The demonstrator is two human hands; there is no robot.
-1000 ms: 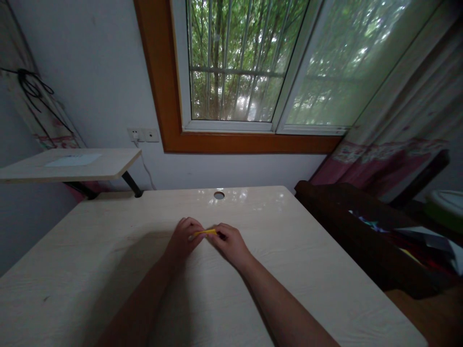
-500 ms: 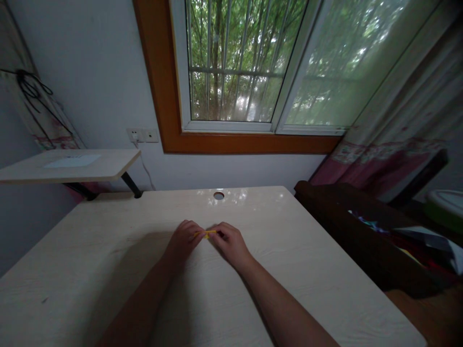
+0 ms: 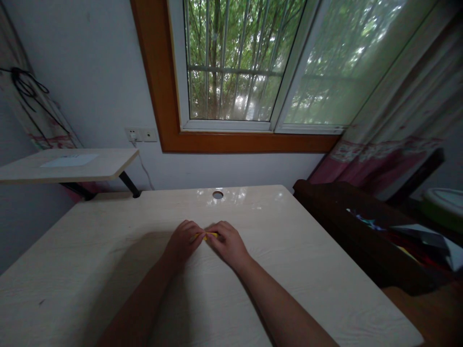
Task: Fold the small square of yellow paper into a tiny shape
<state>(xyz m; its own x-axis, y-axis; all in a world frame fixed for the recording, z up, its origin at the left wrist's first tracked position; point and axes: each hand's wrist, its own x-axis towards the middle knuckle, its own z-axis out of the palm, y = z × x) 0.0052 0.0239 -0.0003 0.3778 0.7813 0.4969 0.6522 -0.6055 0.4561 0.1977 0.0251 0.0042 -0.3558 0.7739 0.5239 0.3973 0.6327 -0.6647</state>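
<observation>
Left grip point(image 3: 182, 241): pinches small yellow piece point(image 3: 212, 234)
Right grip point(image 3: 229, 243): holds same piece, just beside left
Counter point(image 3: 307, 270): pale, wood-grained, beneath both
Window point(image 3: 227, 126): greenery point(image 3: 246, 43) behind bars point(image 3: 235, 71)

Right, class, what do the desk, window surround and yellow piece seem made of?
Desk: probably wood-look laminate, smooth; faint grain and glossy reflections show.
Window surround: likely varnished wood, given its orange-brown colour and slight sheen.
Yellow piece: perhaps paper or plastic, finish unclear; the fingers hide most.
</observation>
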